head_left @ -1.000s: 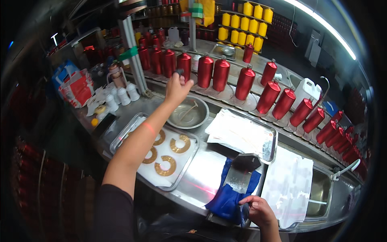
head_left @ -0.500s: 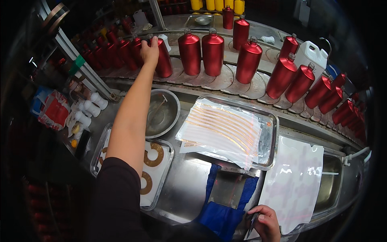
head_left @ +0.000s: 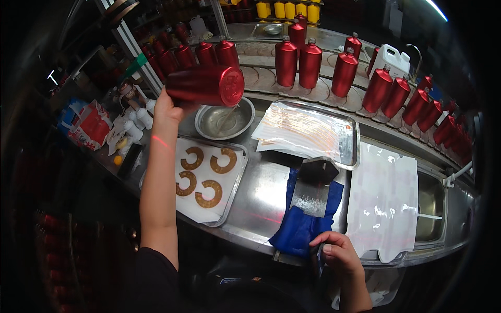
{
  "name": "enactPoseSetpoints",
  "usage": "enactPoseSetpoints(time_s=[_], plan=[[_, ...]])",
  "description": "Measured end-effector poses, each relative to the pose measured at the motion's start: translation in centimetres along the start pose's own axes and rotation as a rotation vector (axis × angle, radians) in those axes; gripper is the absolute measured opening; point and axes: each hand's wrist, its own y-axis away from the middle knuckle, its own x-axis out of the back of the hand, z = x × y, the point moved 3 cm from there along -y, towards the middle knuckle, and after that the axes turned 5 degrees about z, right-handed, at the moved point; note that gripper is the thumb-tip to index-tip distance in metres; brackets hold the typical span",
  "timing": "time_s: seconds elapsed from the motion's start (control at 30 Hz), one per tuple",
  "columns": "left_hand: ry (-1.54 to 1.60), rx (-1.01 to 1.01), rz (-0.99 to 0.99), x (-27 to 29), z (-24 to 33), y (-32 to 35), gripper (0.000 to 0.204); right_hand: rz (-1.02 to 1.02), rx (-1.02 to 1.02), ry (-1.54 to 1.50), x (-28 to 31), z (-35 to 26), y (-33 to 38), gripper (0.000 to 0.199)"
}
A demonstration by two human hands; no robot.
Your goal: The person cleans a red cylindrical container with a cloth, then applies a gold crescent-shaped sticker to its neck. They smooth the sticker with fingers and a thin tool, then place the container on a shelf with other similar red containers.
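Note:
My left hand (head_left: 173,108) is closed round the neck end of a red metallic bottle (head_left: 201,85), which lies on its side in the air with its base facing right. Below the bottle's base is a round metal bowl (head_left: 207,130) with a thin handled tool in it. Low on the right, my right hand (head_left: 338,251) pinches a dark, thin, flat tool (head_left: 317,259) whose kind I cannot make out. It is just beside the blue cloth (head_left: 295,232), which is draped on a metal rest (head_left: 310,197) on the counter.
Red bottles (head_left: 344,73) stand along the curved conveyor (head_left: 255,83) at the back. A tray (head_left: 237,195) holds gold C-shaped pieces (head_left: 209,193). Another tray (head_left: 350,133) carries gold-striped sheets (head_left: 297,130). A translucent sheet (head_left: 383,198) lies beside the sink (head_left: 430,224).
My left hand has taken a red bottle off the conveyor, brought it nearer and tipped it sideways. My right hand keeps its dark tool by the cloth. The whole view has shifted.

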Motion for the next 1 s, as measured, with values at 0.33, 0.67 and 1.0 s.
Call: enactPoseSetpoints(time_s=[0.33, 0.67, 1.0], plan=[[-0.346, -0.227, 0.11, -1.2, -2.9, 15.1, 0.03, 0.132, 0.169, 0.442, -9.3, -6.5, -0.8, 0.016], [-1.168, -0.579, -0.021, -4.3, -14.0, 22.5, 0.04, 0.319, 0.782, 1.271, -13.5, -3.5, -6.2, 0.087], [-0.942, -0.44, -0.345, -0.6, -15.5, 31.7, 0.08, 0.005, 0.643, 0.941, -11.5, -4.2, -12.7, 0.099]])
